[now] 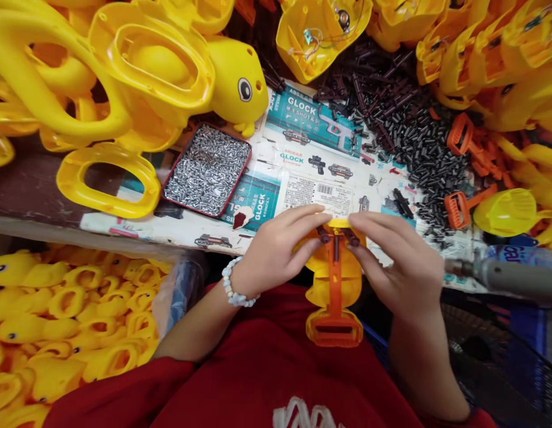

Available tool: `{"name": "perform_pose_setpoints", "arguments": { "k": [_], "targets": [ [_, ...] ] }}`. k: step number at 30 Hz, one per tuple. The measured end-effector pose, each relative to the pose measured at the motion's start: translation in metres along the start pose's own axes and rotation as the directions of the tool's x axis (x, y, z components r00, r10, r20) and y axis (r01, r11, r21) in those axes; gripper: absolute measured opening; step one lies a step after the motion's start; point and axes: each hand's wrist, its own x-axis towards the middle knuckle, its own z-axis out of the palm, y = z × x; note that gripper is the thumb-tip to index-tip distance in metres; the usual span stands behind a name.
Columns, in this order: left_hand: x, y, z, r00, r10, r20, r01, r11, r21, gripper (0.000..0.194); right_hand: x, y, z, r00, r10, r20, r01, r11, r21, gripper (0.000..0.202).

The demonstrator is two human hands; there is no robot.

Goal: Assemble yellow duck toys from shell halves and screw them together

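Between my hands is a yellow plastic toy shell (347, 270), held over the table's front edge. An orange lever (334, 279) with a looped end runs down its middle, and dark brown pins sit near its top. My left hand (280, 246), with a beaded bracelet, pinches the shell's upper left by a brown pin. My right hand (398, 255) pinches the upper right, its thumb near another brown pin. A thin yellow rim shows between the index fingertips. The fingers hide part of the shell.
A red-rimmed tray (208, 169) of small screws lies left of centre. Duck-shaped yellow shells (164, 71) pile behind it. Dark small parts (418, 131) heap at right, near orange levers (458, 208) and a grey power tool (511, 276). A bin of yellow duck parts (75, 309) stands lower left.
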Motion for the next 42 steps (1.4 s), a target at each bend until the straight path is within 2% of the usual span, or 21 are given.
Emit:
{"name": "perform_pose_setpoints", "arguments": {
  "k": [3,7,12,15,19,24,27,29,31,33,34,36,37,38,39,40,42],
  "targets": [
    [0.004,0.002,-0.002,0.995,0.082,-0.051,-0.081,0.997,0.02,0.025,0.007,0.012,0.003,0.997,-0.068,0.038,0.066,0.997,0.04,0.015],
    [0.01,0.002,0.0,0.994,0.083,-0.074,-0.084,0.996,-0.001,0.018,0.009,0.018,0.006,0.99,-0.121,0.067,0.118,0.992,0.044,0.01],
    [0.014,-0.002,-0.005,0.985,0.171,0.029,-0.168,0.981,-0.094,0.022,0.001,0.022,0.007,0.991,-0.112,0.078,0.095,0.977,0.189,0.009],
    [0.011,-0.003,-0.007,0.98,0.192,0.055,-0.183,0.974,-0.134,0.016,-0.008,0.024,0.011,0.994,-0.092,0.056,0.076,0.967,0.244,0.01],
    [0.0,0.004,0.001,0.991,0.113,-0.071,-0.119,0.989,-0.084,0.012,-0.021,0.023,0.022,0.998,-0.047,-0.045,0.057,0.966,0.253,0.008],
    [-0.012,0.015,0.013,0.981,-0.016,-0.194,-0.001,0.996,-0.087,0.014,-0.033,0.012,0.037,0.983,0.021,-0.181,0.025,0.968,0.251,0.01],
    [-0.014,0.018,0.012,0.979,-0.124,-0.163,0.098,0.982,-0.159,0.014,-0.032,0.006,0.041,0.978,0.088,-0.191,-0.032,0.96,0.278,0.008],
    [-0.015,0.017,0.008,0.97,-0.22,-0.108,0.18,0.939,-0.295,0.023,-0.025,0.008,0.039,0.981,0.113,-0.158,-0.059,0.948,0.313,0.01],
    [-0.017,0.015,0.004,0.943,-0.323,-0.083,0.238,0.827,-0.509,0.039,-0.013,0.017,0.033,0.98,0.114,-0.162,-0.056,0.943,0.328,0.012],
    [-0.02,0.015,0.0,0.907,-0.417,-0.056,0.256,0.654,-0.712,0.049,0.004,0.028,0.024,0.952,0.136,-0.274,-0.05,0.953,0.299,0.012],
    [-0.022,0.016,-0.002,0.889,-0.458,-0.014,0.273,0.555,-0.786,0.054,0.014,0.034,0.02,0.916,0.158,-0.369,-0.057,0.961,0.27,0.011],
    [-0.027,0.02,-0.004,0.844,-0.523,0.115,0.344,0.366,-0.865,0.065,0.034,0.041,0.013,0.804,0.185,-0.566,-0.08,0.975,0.206,0.01],
    [-0.029,0.022,-0.004,0.808,-0.565,0.166,0.382,0.287,-0.879,0.066,0.045,0.043,0.011,0.755,0.178,-0.631,-0.086,0.981,0.175,0.01],
    [-0.032,0.024,-0.005,0.762,-0.62,0.188,0.405,0.23,-0.885,0.061,0.055,0.045,0.01,0.737,0.157,-0.658,-0.084,0.986,0.141,0.01],
    [-0.035,0.025,-0.006,0.709,-0.683,0.179,0.413,0.196,-0.889,0.053,0.064,0.048,0.009,0.753,0.121,-0.647,-0.071,0.992,0.103,0.011],
    [-0.038,0.024,-0.008,0.654,-0.742,0.15,0.412,0.183,-0.892,0.044,0.074,0.054,0.007,0.791,0.076,-0.607,-0.051,0.997,0.059,0.014],
    [-0.045,0.02,-0.017,0.564,-0.823,0.066,0.404,0.205,-0.891,0.035,0.092,0.075,-0.004,0.857,-0.009,-0.515,-0.015,0.999,-0.041,0.024]
  ]
}}
